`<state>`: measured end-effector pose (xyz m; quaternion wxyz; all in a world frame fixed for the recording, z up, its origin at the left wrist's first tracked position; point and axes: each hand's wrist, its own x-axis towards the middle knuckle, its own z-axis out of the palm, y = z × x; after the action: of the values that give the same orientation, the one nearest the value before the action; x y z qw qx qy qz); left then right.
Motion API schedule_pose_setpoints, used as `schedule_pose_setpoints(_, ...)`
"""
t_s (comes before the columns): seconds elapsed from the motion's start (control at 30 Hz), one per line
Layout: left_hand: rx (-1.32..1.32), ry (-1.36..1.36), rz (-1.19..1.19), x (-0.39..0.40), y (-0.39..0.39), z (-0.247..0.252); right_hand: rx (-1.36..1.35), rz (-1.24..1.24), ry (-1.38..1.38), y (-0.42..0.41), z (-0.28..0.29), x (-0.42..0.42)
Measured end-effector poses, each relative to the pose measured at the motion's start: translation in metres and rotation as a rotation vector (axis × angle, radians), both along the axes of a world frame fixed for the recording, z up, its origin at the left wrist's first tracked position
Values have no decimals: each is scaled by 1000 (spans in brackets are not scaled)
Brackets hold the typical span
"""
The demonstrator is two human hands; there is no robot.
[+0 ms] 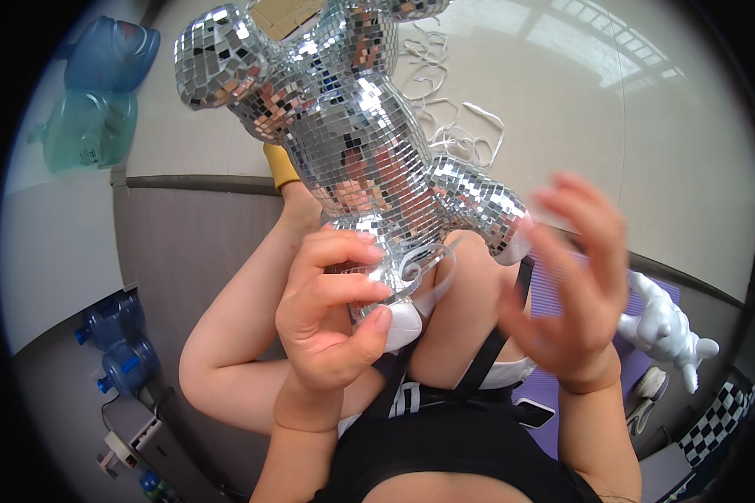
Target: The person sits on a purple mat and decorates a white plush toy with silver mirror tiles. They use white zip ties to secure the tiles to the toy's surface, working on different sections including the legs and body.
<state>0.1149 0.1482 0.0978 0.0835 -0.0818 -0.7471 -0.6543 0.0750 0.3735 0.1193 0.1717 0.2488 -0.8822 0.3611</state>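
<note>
A large figure covered in small silver mirror tiles (358, 151) slants across the middle of the view, its top cut off by the upper edge. My left hand (333, 302) grips one of its lower limbs, fingers over the tiles and thumb by the bare white tip (404, 327). From that limb a thin pale strip (447, 276) curls loose. Blurred, my right hand (569, 283) is raised with fingers apart beside the other lower limb (484, 204), whose end is also white. Whether its fingertips touch that end I cannot tell.
Curled white strips (472, 135) lie on the pale floor beyond the figure, near a piece of cardboard (283, 16). To the right are a white figure (664, 320), a purple mat (560, 276) and a phone (533, 413). Large blue water bottles (129, 364) stand at left.
</note>
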Motion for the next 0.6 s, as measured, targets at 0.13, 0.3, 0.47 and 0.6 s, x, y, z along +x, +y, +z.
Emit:
schedule_pose_setpoints(0.13, -13, 24, -22, -2, 0, -5, -70, 300, -77, -32, -13, -14)
schedule_pose_setpoints(0.3, -68, 41, -22, -1, -1, -3, 59, 372, -57, -36, -20, -14)
schedule_pose_setpoints(0.47, -125, 74, -36, -3, -2, -3, -37, 452, -153, -27, -10, -20)
schedule_pose_setpoints(0.6, -128, 140, -16, 0, -7, -11, -135, 526, -410, -13, 13, -24)
